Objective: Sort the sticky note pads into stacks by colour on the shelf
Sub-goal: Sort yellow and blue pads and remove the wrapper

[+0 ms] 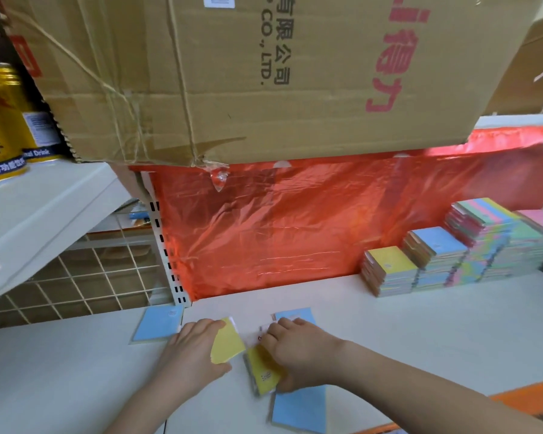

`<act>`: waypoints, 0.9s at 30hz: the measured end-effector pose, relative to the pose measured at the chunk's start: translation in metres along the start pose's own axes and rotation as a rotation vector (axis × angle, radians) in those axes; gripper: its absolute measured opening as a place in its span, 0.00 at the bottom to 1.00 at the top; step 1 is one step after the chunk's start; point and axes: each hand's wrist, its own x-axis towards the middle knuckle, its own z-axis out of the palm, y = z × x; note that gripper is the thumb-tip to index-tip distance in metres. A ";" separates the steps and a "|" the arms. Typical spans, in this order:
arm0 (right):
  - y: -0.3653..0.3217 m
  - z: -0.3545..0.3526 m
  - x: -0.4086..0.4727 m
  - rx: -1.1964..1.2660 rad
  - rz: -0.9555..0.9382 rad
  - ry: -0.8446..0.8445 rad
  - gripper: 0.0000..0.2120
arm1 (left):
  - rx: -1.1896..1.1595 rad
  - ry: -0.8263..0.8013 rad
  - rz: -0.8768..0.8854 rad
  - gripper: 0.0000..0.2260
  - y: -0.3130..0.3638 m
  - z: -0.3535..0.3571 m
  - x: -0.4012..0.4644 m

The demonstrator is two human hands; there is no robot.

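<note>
On the white shelf (420, 333), my left hand (190, 355) grips a yellow sticky note pad (229, 344) between thumb and fingers. Beside it my right hand (298, 352) grips another yellow pad (265, 372), tilted on its edge. One blue pad (157, 322) lies flat to the left. A second blue pad (295, 314) shows behind my right hand, and a third blue pad (300, 408) lies near the front edge, partly under my right forearm.
Stacks of mixed-colour pads (445, 258) stand at the back right against red foil (279, 227). A large cardboard box (248, 73) overhangs from the shelf above. Yellow drink cans (0, 126) sit on the upper left shelf. An orange rail (527, 399) edges the front right.
</note>
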 end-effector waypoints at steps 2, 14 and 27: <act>0.017 -0.002 -0.012 0.035 0.058 0.073 0.30 | -0.026 0.038 0.014 0.32 0.010 -0.006 0.007; 0.161 -0.026 -0.098 0.123 0.344 0.126 0.33 | -0.099 0.100 0.198 0.32 0.136 -0.017 0.082; 0.285 -0.030 -0.111 0.060 0.406 -0.022 0.32 | 0.015 0.097 0.243 0.33 0.220 -0.016 0.141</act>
